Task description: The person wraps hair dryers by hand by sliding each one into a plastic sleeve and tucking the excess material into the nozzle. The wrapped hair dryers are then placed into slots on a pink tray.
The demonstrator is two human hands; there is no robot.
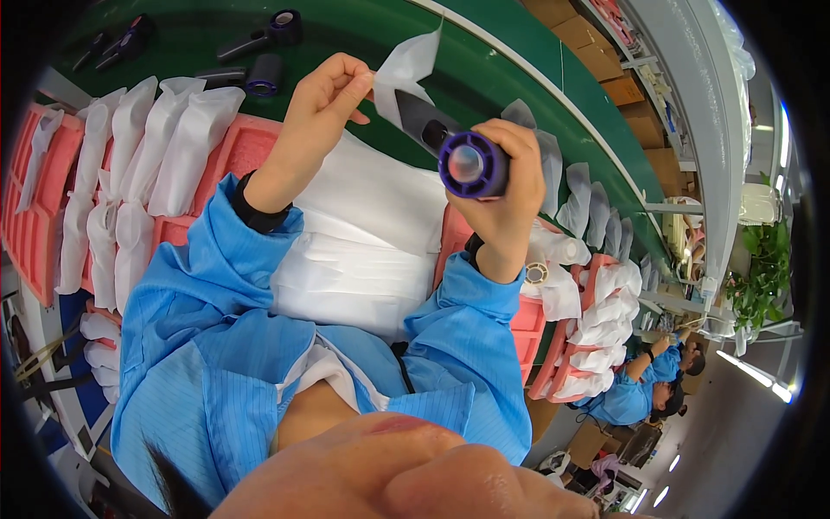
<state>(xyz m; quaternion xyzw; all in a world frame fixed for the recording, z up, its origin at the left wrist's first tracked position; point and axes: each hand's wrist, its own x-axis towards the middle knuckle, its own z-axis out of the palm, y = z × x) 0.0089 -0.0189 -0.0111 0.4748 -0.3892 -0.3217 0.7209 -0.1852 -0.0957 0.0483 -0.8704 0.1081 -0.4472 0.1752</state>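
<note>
A dark handheld dryer (458, 147) with a round purple end cap sits raised above the workbench, its barrel pointing toward the camera, clenched in the worker's right hand (504, 186), whose fingers wrap fully around the body just behind the purple ring. The left hand (324, 95) pinches the edge of a white protective sleeve (405, 69) between thumb and fingertips, the sleeve hanging at the dryer's far end, partly over the dark handle. Both forearms, in blue work-coat sleeves (233, 285), rise from the lower edge, with a black band at each wrist. Beneath the hands lies a stack of flat white sleeves (363, 233) on a pink foam tray (242, 143). To the left, bagged units (164, 147) stand in rows in the pink slots; to the right, more wrapped units (596, 303) fill another pink tray. Beyond runs a green conveyor belt (484, 73) carrying two bare dryers (259, 52). Further along the line, at lower right, another person in blue (644, 385) bends over the bench.
</note>
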